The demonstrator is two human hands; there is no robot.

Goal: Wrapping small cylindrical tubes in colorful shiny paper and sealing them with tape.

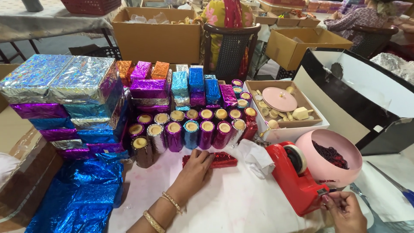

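Note:
My left hand (195, 167) lies flat on a small block wrapped in red foil (222, 159), pressing it onto the white table (224, 203). My right hand (345, 208) pinches at the front blade of a red tape dispenser (293, 177); the fingertips are closed there, and any tape between them is too small to see. Just beyond the left hand stand rows of foil-wrapped cylinders (192, 129) in purple, blue, silver and red, with their tan tops showing.
Stacks of foil-wrapped boxes (73, 95) fill the left side, with loose blue foil sheets (82, 194) below. A pink bowl (345, 172) sits by the dispenser. A white tray (302, 125) holds a pink lid and wooden pieces. Cardboard boxes, chairs and seated people are behind.

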